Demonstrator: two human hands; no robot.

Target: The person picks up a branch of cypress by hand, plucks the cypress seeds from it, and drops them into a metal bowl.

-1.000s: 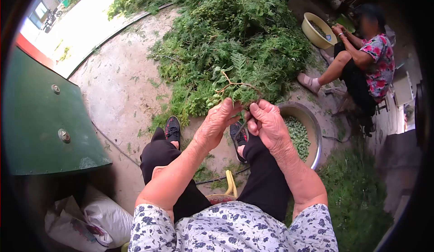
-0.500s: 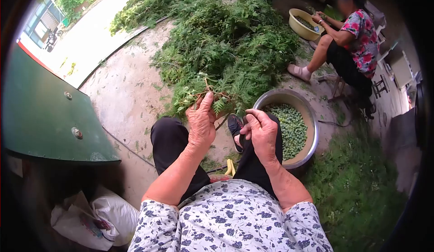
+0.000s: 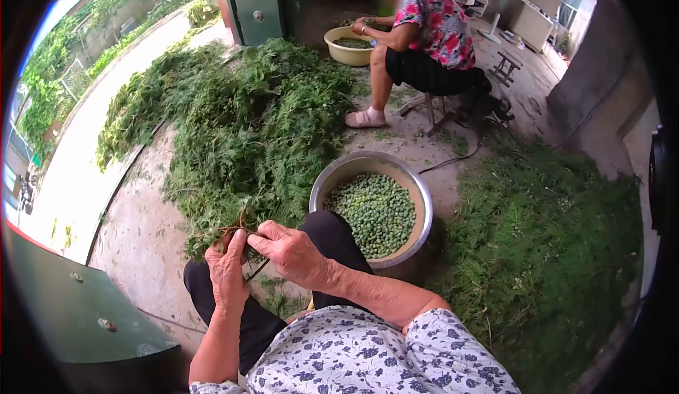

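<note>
My left hand is closed around the stem of a small evergreen sprig, with thumb and fingers pressed together. Close against it, my right hand has its fingers bent in a pinch at the sprig's stem; whatever lies between its fingertips is hidden. A thin brown twig end sticks up above my left thumb. To the right of my hands stands a wide metal basin holding many small round green cones.
A large heap of cut evergreen branches lies ahead. More greenery covers the floor at right. A co-worker sits on a low stool beside a yellow basin. A green metal panel stands at left.
The view has turned to the right and up. My right hand has come across to the sprig beside my left hand; before, the two hands were apart.
</note>
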